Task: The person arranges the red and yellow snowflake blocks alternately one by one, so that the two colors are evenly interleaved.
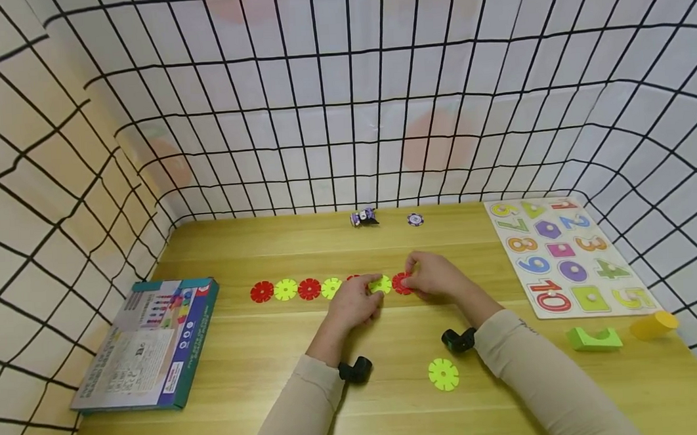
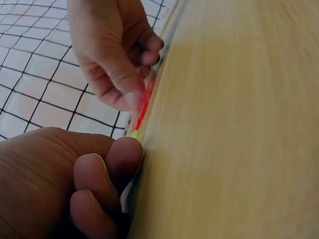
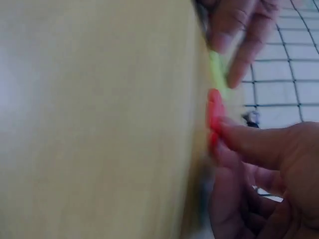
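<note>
Red and yellow-green notched plastic discs lie in a row across the table. The row starts at the left with a red disc point(image 1: 262, 292), then a yellow disc point(image 1: 285, 289), another red disc point(image 1: 309, 288) and another yellow disc point(image 1: 331, 288). My left hand point(image 1: 353, 304) partly covers a further red one and holds a yellow disc point(image 1: 382, 284) between thumb and fingers. At the right end my right hand point(image 1: 437, 276) pinches a red disc point(image 3: 214, 112) by its edge, right beside that yellow one. A loose yellow disc point(image 1: 443, 375) lies nearer the front.
A boxed set point(image 1: 148, 346) lies at the left. On the right are a number puzzle board point(image 1: 563, 259), a green notched block point(image 1: 594, 339) and a yellow cylinder point(image 1: 654, 325). A small figure point(image 1: 364, 217) and a round chip point(image 1: 416, 220) sit near the black mesh point(image 1: 319, 107) behind.
</note>
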Available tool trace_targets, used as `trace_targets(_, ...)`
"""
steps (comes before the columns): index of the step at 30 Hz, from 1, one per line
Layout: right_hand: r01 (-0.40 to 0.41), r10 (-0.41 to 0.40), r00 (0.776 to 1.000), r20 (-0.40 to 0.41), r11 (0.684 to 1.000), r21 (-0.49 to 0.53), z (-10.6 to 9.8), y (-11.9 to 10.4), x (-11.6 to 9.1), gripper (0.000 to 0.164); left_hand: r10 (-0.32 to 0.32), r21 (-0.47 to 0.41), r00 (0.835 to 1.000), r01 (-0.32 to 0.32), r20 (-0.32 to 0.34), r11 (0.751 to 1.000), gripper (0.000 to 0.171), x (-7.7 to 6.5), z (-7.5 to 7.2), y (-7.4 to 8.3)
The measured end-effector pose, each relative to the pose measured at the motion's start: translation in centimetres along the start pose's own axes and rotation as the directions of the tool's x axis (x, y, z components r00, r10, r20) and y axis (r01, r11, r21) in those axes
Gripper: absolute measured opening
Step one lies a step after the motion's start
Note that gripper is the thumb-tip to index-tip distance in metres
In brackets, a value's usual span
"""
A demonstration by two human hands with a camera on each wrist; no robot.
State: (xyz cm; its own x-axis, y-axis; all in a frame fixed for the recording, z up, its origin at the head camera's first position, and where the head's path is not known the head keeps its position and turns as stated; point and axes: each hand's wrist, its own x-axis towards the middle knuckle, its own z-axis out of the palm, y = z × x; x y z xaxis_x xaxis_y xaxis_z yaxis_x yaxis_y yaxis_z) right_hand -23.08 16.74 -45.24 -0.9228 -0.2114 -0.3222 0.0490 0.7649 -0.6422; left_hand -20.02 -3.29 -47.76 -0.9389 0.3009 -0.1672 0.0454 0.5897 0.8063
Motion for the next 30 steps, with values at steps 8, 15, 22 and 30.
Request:
trace_targets(8,0.022,-0.020,1.000,-0.023,0.997,0.076,0.2,0.9,-0.2,0.025,-0.003,0.001,1.000,0.003,-0.002,1.000,0.042,0.1,0.1,0.0)
trace_targets(15,0.085,-0.078,0.996,-0.040,0.971,0.224,0.1,2.8,-1.8,0.031,-0.003,-0.025,1.000,0.003,0.002,1.000,0.042,0.0,0.2,-0.1)
trace_targets(22,0.174,-0.173,0.985,-0.016,0.976,0.128,1.0,4.4,-6.8,0.031,0.026,-0.033,0.999,-0.025,0.019,0.999,0.045,-0.2,0.2,0.2)
trace_targets(30,0.237,-0.239,0.970,0.050,0.970,0.055,2.3,5.6,-11.9,0.037,0.090,-0.060,0.994,-0.086,0.061,0.995,0.043,0.8,1.6,1.2)
